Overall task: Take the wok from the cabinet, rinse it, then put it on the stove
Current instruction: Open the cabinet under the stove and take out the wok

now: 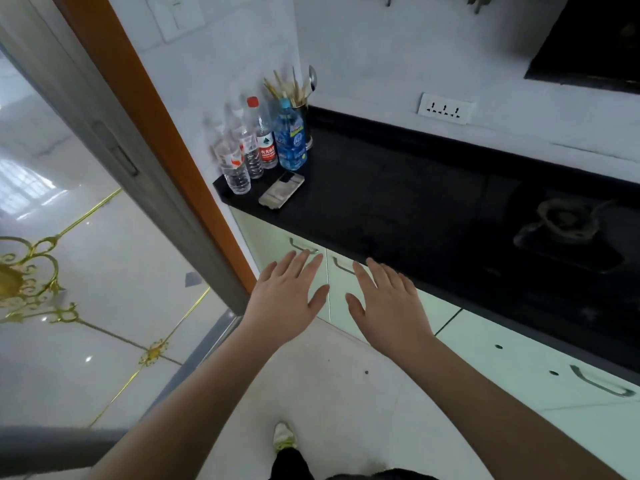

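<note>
Pale green cabinet doors run shut under a black countertop. Two metal handles sit at the top of the nearest doors, one by my left fingertips and one beside my right fingers. My left hand and my right hand are both held out flat with fingers spread, holding nothing, in front of those doors. The gas stove burner is set in the countertop at the right. No wok is in view.
Several plastic bottles, a cup of chopsticks and a spoon and a phone stand at the counter's left end. An orange door frame and a sliding glass door are at the left. My shoe is on the white floor.
</note>
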Available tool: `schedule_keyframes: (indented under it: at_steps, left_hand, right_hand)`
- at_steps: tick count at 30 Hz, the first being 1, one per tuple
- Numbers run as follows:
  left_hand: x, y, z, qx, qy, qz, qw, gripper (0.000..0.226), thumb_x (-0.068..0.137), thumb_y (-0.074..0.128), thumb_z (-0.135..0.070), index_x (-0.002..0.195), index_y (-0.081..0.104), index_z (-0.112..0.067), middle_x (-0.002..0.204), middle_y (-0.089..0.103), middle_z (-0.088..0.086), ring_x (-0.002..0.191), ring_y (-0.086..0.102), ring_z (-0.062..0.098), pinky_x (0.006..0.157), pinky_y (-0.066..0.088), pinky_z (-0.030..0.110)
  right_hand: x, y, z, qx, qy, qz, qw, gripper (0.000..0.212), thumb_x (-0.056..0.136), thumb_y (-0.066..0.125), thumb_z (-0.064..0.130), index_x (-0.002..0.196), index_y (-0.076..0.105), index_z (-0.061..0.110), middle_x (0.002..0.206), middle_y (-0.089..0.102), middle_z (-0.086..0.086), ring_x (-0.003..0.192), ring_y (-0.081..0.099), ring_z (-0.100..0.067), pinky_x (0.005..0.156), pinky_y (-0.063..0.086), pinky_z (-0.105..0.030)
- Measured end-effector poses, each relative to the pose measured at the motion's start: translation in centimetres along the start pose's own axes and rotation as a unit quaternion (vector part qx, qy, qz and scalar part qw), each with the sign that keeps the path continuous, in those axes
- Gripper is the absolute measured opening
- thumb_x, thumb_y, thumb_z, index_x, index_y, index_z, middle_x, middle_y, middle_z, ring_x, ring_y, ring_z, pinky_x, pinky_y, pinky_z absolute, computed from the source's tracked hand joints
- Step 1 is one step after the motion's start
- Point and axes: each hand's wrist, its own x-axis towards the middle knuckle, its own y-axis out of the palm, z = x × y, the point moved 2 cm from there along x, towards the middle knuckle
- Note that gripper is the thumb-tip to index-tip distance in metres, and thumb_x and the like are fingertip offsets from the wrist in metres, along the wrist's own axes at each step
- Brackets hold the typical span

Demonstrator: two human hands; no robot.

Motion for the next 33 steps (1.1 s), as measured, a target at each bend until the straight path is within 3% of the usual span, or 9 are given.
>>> schedule_keyframes:
  at_steps: [12,20,25,29,33]
  left_hand:
    - [5.9,3.0,11.1,0.016,0.107,0.028,0.994,0.065,0.098,0.016,-0.058,0.155,0.002,-0.029,0.164,0.007,-0.003,0.151,0.003,0.021,0.122,0.014,0.042]
    - [10.0,6.2,11.8,0.042,0.152,0.042,0.987,0.076,0.090,0.000,-0.061,0.155,0.011,-0.024,0.163,0.015,0.001,0.150,0.011,0.024,0.120,0.019,0.043]
    - [12.3,7.9,11.8,0.058,0.163,0.064,0.983,0.072,0.094,0.012,-0.059,0.153,0.026,-0.021,0.158,0.029,0.005,0.147,0.025,0.027,0.117,0.028,0.045]
    - [14.4,9.1,11.6,0.065,0.179,0.084,0.978,0.073,0.093,0.011,-0.060,0.153,0.026,-0.021,0.159,0.028,0.004,0.147,0.024,0.026,0.117,0.027,0.043]
    - [16.1,11.4,11.4,0.050,0.179,0.122,0.975,0.068,0.097,0.017,-0.058,0.155,0.014,-0.021,0.163,0.014,0.002,0.150,0.010,0.022,0.119,0.017,0.038]
  right_hand:
    - [6.5,3.6,8.0,0.011,0.094,0.025,0.995,0.062,0.100,0.026,0.049,0.154,0.013,0.022,0.161,0.014,-0.001,0.148,0.015,-0.023,0.119,0.015,-0.040]
    - [8.9,6.2,6.9,0.017,0.131,0.038,0.991,0.063,0.099,0.028,0.049,0.153,0.017,0.018,0.160,0.019,-0.005,0.147,0.019,-0.025,0.118,0.020,-0.044]
    - [11.0,8.1,5.7,0.040,0.135,0.056,0.988,0.065,0.099,0.027,0.050,0.154,0.011,0.019,0.162,0.013,-0.003,0.148,0.014,-0.024,0.119,0.015,-0.043]
    - [13.2,9.4,4.6,0.057,0.134,0.072,0.987,0.066,0.099,0.025,0.050,0.154,0.008,0.018,0.162,0.012,-0.003,0.148,0.013,-0.023,0.120,0.016,-0.042]
    - [14.9,11.6,4.2,0.062,0.130,0.112,0.983,0.066,0.100,0.025,0.050,0.154,0.009,0.015,0.162,0.011,-0.004,0.148,0.014,-0.022,0.119,0.017,-0.041]
